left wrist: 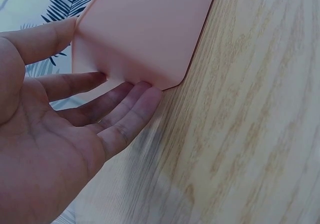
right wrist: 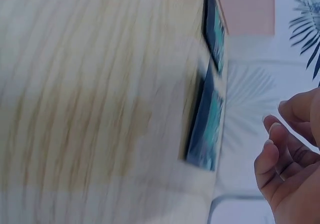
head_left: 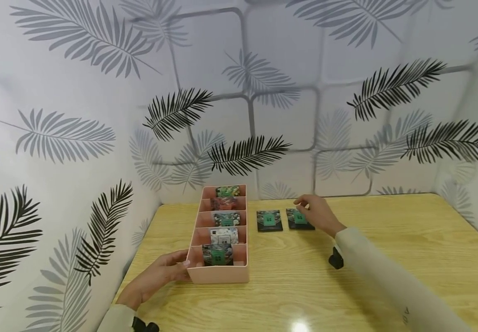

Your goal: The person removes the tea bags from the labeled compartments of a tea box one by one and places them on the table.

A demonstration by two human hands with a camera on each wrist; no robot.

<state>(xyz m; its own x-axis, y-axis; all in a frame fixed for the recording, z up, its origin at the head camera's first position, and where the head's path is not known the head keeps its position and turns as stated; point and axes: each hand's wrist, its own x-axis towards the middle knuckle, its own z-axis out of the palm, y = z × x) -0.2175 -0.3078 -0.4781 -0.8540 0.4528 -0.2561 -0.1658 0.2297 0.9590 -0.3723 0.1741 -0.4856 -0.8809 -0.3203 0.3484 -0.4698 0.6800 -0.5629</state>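
A long pink divided box [head_left: 218,275] stands on the table, with a colourful flat packet in each compartment. My left hand [head_left: 160,276] is at its near left corner. In the left wrist view, the fingertips [left wrist: 150,96] touch the box's outer wall and the thumb reaches its edge. To the right of the box, two dark packets with green labels lie side by side, a left packet [head_left: 269,221] and a right packet [head_left: 296,218]. My right hand [head_left: 319,213] hovers at the right packet, loosely bent fingers apart from it, holding nothing.
The pale wood table [head_left: 372,258] meets a patterned backdrop [head_left: 280,115] with leaf prints just behind the packets and box. The front packet [head_left: 217,256] leans in the nearest compartment. Dark wrist devices are on both forearms.
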